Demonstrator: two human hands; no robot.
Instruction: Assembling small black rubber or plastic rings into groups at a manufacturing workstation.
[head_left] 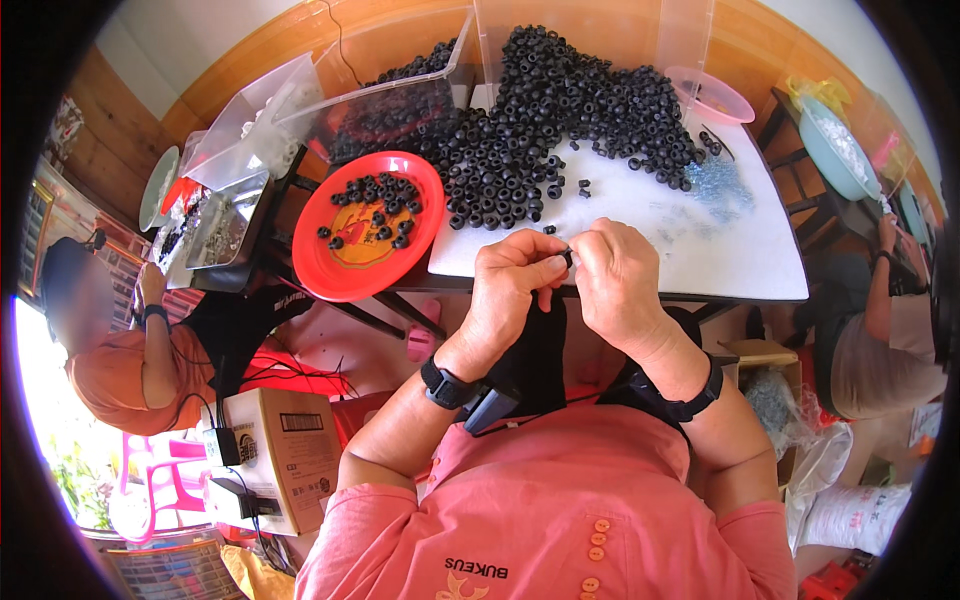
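Note:
My left hand (508, 285) pinches a small black ring-shaped part (568, 257) between thumb and fingertips, just over the table's near edge. Closed right beside it, the fingertips of my right hand (617, 280) meet the part; whatever they pinch is hidden. Beyond my hands a big heap of the same black parts (545, 90) covers the back of the white tabletop (720, 265). A few loose ones lie close to my fingers. Left of my hands sits a round red plate (428, 190) with several black parts on it. Tiny clear bluish pieces (715, 190) are scattered at the table's right.
A clear plastic bin (400, 110) of black parts stands behind the red plate. At the back right is a pink bowl (712, 95). One person (140, 350) works at the left, another (880, 330) at the right. A cardboard box (285, 455) stands on the left.

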